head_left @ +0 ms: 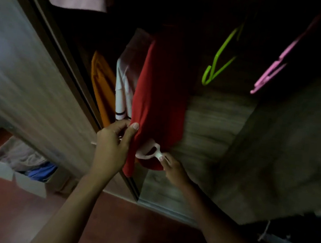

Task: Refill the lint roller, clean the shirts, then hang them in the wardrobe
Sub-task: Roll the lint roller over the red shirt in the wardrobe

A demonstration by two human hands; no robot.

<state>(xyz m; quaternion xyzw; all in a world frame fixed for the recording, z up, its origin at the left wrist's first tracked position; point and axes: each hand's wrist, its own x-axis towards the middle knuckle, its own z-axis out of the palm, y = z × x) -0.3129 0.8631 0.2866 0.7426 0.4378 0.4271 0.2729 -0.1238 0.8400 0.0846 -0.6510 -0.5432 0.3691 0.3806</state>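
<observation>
The dark-red cotton shirt [157, 101] is held at the open wood-grain wardrobe [215, 117], just right of a white shirt [124, 82] and an orange one [100, 83]. Its lower edge is pinched by the left hand [111, 148]; a white plastic hanger [150, 152] at its bottom is gripped by the right hand [172, 168]. The shirt could be dropped — the hanger is barely held by fingertips. The rail is lost in darkness, and everything is blurred; no lint roller can be seen.
</observation>
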